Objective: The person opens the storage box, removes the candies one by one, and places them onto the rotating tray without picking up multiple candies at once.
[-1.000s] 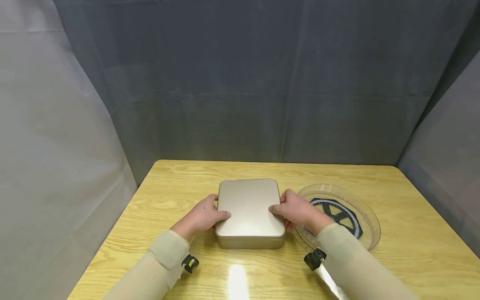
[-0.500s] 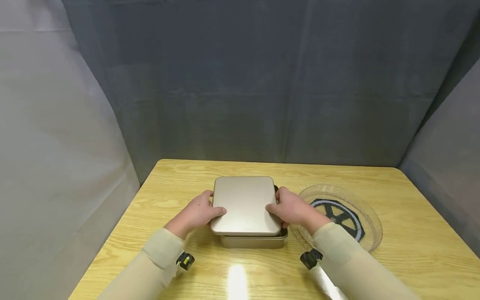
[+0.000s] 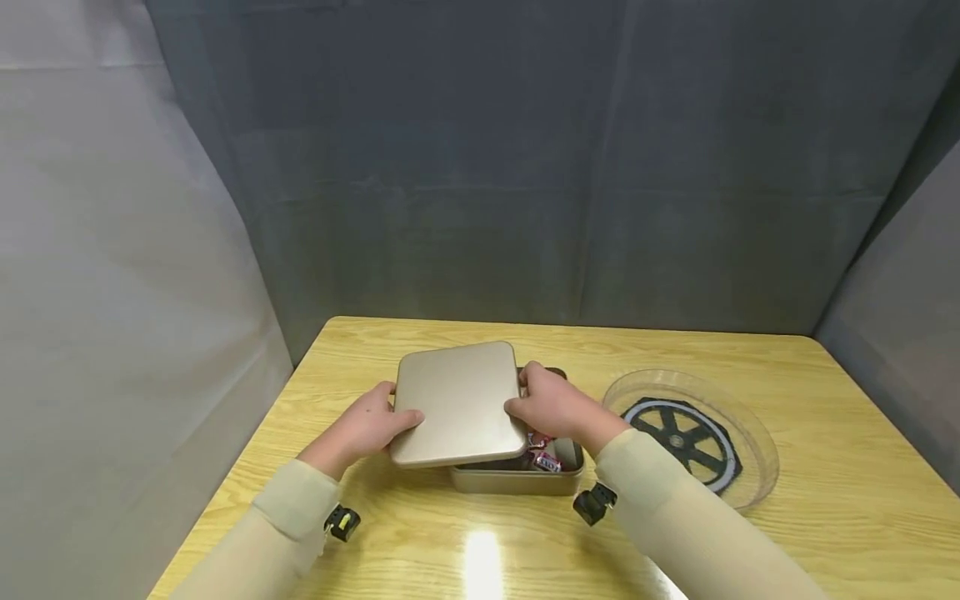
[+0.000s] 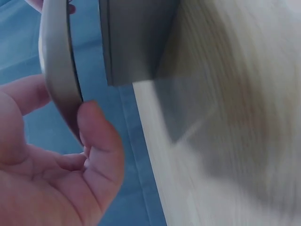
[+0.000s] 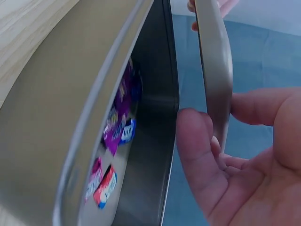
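Note:
Both hands hold the gold metal lid by its opposite sides, tilted above the left part of the matching tin. My left hand pinches the lid's left edge, thumb on top. At the right edge, my right hand pinches it the same way. In the left wrist view the lid is apart from the tin wall. Inside the tin, the right wrist view shows several wrapped candies in purple, red and blue. The lid hides the tin's left part in the head view.
A round clear plastic tray with a black wheel-shaped insert stands to the right of the tin. The wooden table ends at a dark curtain behind. Grey cloth hangs at both sides.
The lid has come up off the tin and moved left in both hands, now tilted. Candies inside the tin have come into sight. The tin stays on the table.

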Available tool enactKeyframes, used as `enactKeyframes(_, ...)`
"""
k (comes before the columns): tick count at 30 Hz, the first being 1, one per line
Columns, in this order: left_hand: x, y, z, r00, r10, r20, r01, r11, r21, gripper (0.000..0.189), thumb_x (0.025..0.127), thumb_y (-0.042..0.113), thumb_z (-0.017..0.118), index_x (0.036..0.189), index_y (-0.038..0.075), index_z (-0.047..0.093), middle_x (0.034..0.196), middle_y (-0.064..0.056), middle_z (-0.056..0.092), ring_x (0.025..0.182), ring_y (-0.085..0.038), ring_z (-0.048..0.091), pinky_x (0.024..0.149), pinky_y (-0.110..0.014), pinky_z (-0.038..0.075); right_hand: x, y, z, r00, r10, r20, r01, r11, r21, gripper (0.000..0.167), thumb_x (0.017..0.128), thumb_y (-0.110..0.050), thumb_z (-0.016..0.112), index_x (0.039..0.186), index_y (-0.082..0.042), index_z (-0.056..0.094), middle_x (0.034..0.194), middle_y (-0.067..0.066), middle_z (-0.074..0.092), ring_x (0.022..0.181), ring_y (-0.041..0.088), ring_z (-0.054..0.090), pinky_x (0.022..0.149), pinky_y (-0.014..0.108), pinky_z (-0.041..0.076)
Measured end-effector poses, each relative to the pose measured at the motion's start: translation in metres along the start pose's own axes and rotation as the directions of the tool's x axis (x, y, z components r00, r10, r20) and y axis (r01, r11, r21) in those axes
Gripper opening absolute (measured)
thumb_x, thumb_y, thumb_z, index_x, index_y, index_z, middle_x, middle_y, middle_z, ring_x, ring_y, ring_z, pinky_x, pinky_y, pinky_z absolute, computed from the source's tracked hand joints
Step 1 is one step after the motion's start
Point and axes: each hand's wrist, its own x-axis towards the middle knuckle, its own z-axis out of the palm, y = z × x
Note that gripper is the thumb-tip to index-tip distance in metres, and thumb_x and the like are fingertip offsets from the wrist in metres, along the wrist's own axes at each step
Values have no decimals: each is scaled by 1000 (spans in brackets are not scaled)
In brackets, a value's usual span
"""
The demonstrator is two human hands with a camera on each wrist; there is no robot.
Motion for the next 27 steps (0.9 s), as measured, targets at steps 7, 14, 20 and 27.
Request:
enactKeyframes(7,-5,-23,-21,998,-17,-57,20,998,58,69,96,36,66,145,-5,40,109,-16,65,92,-23,65,78,-40,54,13,-20,19,997,-39,73,37,999,20,30,95,-9,59,119,5,48,84,15,62,62,23,62,61,43,58)
enactKeyframes(14,-11,-48,-47,995,-39,-91,51,991,124,72,99,42,61,145,-8,36,125,-25,59,107,-32,63,85,-47,53,24,-42,41,983,-117,139,108,991,76,45,90,-5,56,131,10,44,80,17,65,65,27,66,64,43,59)
enactKeyframes(20,-10,-61,-64,988,-55,-142,83,975,204,73,101,46,56,143,-11,36,132,-31,55,113,-38,59,90,-50,49,34,-59,62,984,-104,142,94,993,78,50,91,-12,64,131,10,44,83,17,65,72,34,69,68,43,59)
enactKeyframes(27,-6,-73,-73,979,-66,-194,106,973,204,71,102,43,53,138,-15,35,130,-34,53,114,-41,57,92,-53,48,42,-75,87,989,-92,116,85,994,70,47,88,-21,71,122,6,52,99,13,59,73,31,67,67,44,58)
